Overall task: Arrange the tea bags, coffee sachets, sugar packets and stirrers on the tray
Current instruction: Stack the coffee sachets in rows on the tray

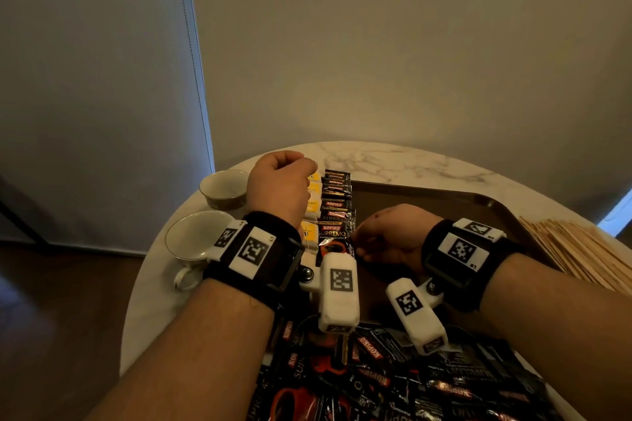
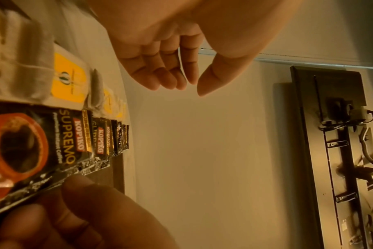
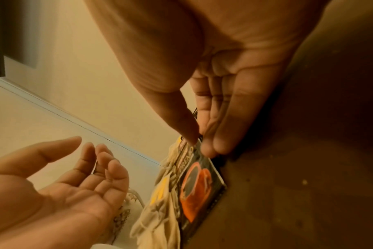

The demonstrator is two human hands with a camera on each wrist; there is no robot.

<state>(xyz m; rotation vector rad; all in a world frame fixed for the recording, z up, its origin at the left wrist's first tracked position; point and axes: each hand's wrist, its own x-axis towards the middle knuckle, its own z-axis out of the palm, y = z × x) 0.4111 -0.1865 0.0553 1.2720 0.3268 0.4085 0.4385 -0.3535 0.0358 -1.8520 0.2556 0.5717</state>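
A row of black Kopiko coffee sachets (image 1: 337, 202) lies along the left side of the brown tray (image 1: 444, 202), with yellow-tagged tea bags (image 1: 313, 205) in a row just to their left. My right hand (image 1: 357, 248) pinches the right edge of the nearest sachet (image 1: 333, 237), thumb on top; the right wrist view shows the thumb and fingertips meeting on that sachet (image 3: 202, 185). My left hand (image 1: 284, 178) hovers above the tea bags, and in the left wrist view its fingers (image 2: 170, 80) hang loosely curled and hold nothing. I see no sugar packets.
A pile of loose coffee sachets (image 1: 410, 379) covers the near edge of the round marble table (image 1: 393, 161). Wooden stirrers (image 1: 574, 249) are heaped right of the tray. Two cups (image 1: 224, 188) (image 1: 195, 239) stand at the left. A wall is close behind.
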